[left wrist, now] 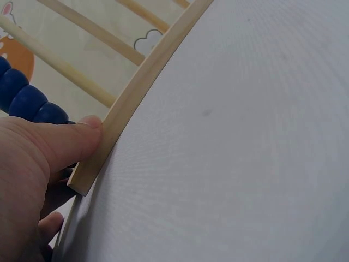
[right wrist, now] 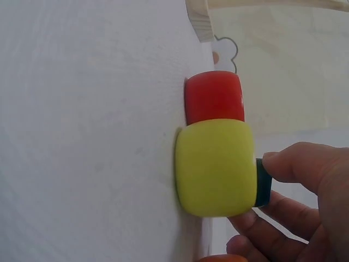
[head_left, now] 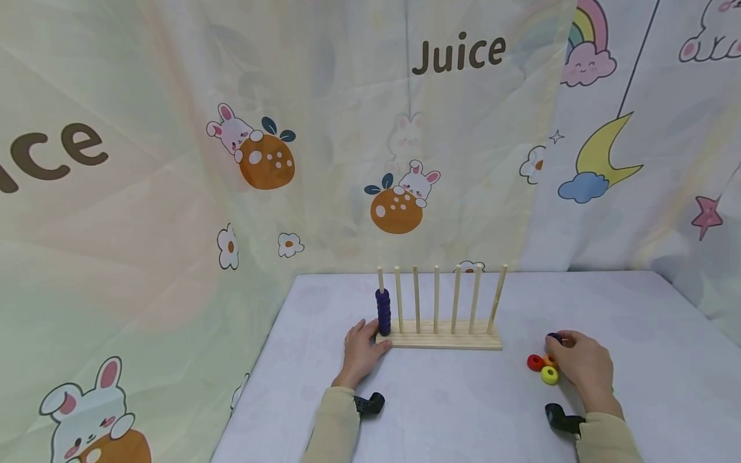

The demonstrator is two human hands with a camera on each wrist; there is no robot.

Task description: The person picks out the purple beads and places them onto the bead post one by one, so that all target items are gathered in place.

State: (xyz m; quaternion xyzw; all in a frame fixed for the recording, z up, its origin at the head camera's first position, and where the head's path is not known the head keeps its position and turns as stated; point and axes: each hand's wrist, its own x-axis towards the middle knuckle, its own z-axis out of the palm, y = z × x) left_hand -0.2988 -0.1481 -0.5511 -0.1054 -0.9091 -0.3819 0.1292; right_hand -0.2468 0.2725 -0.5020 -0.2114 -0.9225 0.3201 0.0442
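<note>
A wooden peg stand (head_left: 446,341) with a row of upright pegs stands on the table. Dark blue beads (head_left: 383,313) are stacked on its leftmost peg; the left wrist view also shows these blue beads (left wrist: 30,103). My left hand (head_left: 361,354) grips the left end of the base, thumb on the front edge. Off to the right, my right hand (head_left: 585,366) pinches a dark bead (right wrist: 263,183) between thumb and fingers. Close by that hand lie a red bead (head_left: 535,363), a yellow bead (head_left: 549,375) and an orange bead (head_left: 550,361), partly hidden by the fingers.
A bit of something green (head_left: 613,389) shows beside the right hand, mostly hidden. The white table (head_left: 463,411) reaches back to a printed curtain (head_left: 347,128). Black wrist devices sit at both cuffs, the left one (head_left: 370,404) beside the left sleeve.
</note>
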